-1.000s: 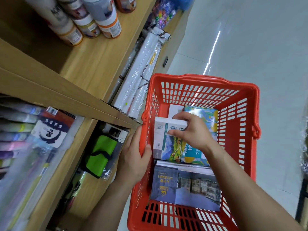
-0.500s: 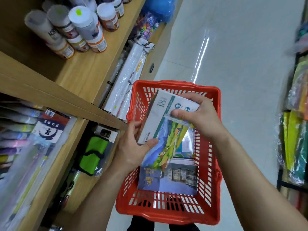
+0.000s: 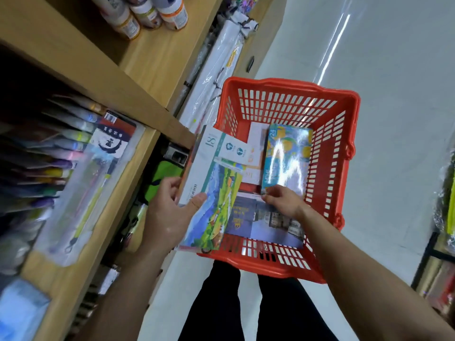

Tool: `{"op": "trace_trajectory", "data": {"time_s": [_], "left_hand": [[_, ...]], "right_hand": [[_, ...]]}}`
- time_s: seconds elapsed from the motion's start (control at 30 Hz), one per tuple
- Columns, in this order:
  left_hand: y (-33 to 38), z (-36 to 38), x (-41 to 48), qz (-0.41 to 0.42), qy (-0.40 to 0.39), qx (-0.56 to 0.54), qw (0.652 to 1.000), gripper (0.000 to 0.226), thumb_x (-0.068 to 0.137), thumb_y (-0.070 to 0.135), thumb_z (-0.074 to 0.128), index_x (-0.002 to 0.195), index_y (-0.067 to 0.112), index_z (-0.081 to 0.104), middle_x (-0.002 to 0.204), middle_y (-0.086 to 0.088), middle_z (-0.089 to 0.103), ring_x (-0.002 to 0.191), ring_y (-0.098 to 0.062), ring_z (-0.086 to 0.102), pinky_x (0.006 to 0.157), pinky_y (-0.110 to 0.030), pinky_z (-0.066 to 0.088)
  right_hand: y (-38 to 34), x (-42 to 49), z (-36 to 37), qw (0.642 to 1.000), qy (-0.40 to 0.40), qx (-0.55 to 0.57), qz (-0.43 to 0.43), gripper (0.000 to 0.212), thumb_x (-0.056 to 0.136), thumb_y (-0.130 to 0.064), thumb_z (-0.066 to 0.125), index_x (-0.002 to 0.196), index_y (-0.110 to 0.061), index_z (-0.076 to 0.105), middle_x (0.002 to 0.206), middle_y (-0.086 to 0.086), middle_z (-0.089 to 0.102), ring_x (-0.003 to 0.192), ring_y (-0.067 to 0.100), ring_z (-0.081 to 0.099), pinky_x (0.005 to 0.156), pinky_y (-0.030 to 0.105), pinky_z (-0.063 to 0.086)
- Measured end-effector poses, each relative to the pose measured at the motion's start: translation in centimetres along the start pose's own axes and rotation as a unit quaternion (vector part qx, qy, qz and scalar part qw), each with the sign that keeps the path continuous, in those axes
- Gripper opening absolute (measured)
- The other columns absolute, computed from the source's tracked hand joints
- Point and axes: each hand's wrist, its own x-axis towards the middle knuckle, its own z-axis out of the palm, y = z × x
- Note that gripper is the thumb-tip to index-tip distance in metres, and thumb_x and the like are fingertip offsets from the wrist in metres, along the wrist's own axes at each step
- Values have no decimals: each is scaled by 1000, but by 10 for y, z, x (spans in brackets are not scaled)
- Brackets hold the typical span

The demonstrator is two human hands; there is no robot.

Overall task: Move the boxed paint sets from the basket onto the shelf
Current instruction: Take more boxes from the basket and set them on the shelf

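Observation:
A red plastic basket (image 3: 330, 99) stands on the floor beside the wooden shelf (image 3: 150, 62). My left hand (image 3: 170, 212) holds a white paint set box marked 18 (image 3: 214, 178), with a landscape picture, over the basket's left rim. My right hand (image 3: 283, 203) reaches into the basket and pinches the near end of a turquoise paint set box (image 3: 285, 158) with oranges printed on it. A dark blue box with buildings (image 3: 261, 222) lies at the basket's near end. Under the turquoise one lies a white and orange box (image 3: 256, 148).
Paint jars (image 3: 147, 13) stand on the upper shelf. The lower shelf holds coloured pens and a bagged set (image 3: 108, 141). Wrapped paper rolls (image 3: 216, 65) lean between shelf and basket. A green pouch (image 3: 165, 175) sits below. Another rack (image 3: 445, 217) is at the right edge. My legs are under the basket.
My right hand let go of the white box and went down to the turquoise box. My left hand now holds the white box alone, moved left toward the shelf.

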Motion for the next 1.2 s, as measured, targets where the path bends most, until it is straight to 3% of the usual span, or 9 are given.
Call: {"op": "trace_trajectory", "data": {"time_s": [0.1, 0.2, 0.3, 0.47, 0.63, 0.83, 1.07, 1.2], "left_hand": [[-22, -7, -22, -28, 26, -6, 999, 45, 57, 70, 72, 94, 68, 48, 91, 50, 62, 83, 17, 65, 73, -30, 54], [-41, -9, -37, -50, 57, -19, 997, 42, 56, 67, 72, 93, 65, 51, 88, 44, 66, 79, 14, 67, 72, -31, 54], [-55, -8, -43, -65, 84, -30, 994, 43, 59, 57, 78, 96, 53, 56, 85, 30, 72, 77, 12, 68, 71, -27, 54], [-69, -4, -43, -76, 115, -22, 990, 43, 76, 29, 87, 106, 31, 56, 94, 20, 70, 83, 0, 70, 75, -30, 55], [-69, 1, -41, -82, 133, -26, 987, 44, 76, 31, 86, 109, 31, 56, 93, 24, 68, 83, 5, 67, 70, -25, 52], [-72, 7, -39, -83, 126, -42, 988, 44, 77, 29, 85, 109, 29, 54, 91, 24, 66, 73, 18, 64, 56, -3, 46], [-73, 8, -39, -87, 129, -59, 986, 45, 76, 37, 85, 108, 35, 54, 82, 37, 68, 76, 20, 64, 55, -4, 47], [-72, 9, -40, -89, 129, -61, 986, 43, 76, 42, 83, 105, 42, 52, 85, 48, 63, 79, 18, 65, 59, -11, 49]], "right_hand": [[13, -1, 14, 991, 39, -125, -19, 57, 82, -53, 75, 128, -20, 65, 125, 8, 71, 111, 28, 67, 93, 40, 54], [16, 0, 25, 974, 45, -220, -32, 90, 68, -70, 73, 144, -29, 49, 140, 5, 55, 130, 30, 53, 106, 47, 40], [16, 4, 30, 963, 43, -265, -33, 98, 62, -74, 74, 144, -29, 47, 142, 7, 49, 133, 35, 46, 108, 51, 33], [16, 5, 33, 957, 22, -289, -14, 103, 58, -80, 74, 145, -31, 48, 142, 8, 46, 134, 36, 41, 111, 54, 30], [13, -1, 39, 955, 15, -297, -17, 104, 63, -74, 78, 148, -27, 41, 146, 9, 49, 134, 34, 50, 110, 51, 35], [9, -2, 33, 950, 10, -311, -21, 104, 61, -72, 80, 149, -31, 43, 146, 7, 53, 135, 34, 44, 110, 47, 40], [3, 3, 24, 951, -29, -307, -21, 102, 60, -68, 80, 151, -47, 39, 143, 8, 48, 133, 35, 44, 105, 47, 42], [6, 4, 27, 956, -34, -292, -23, 103, 62, -60, 83, 153, -42, 38, 141, 8, 53, 123, 32, 60, 96, 40, 52]]}}
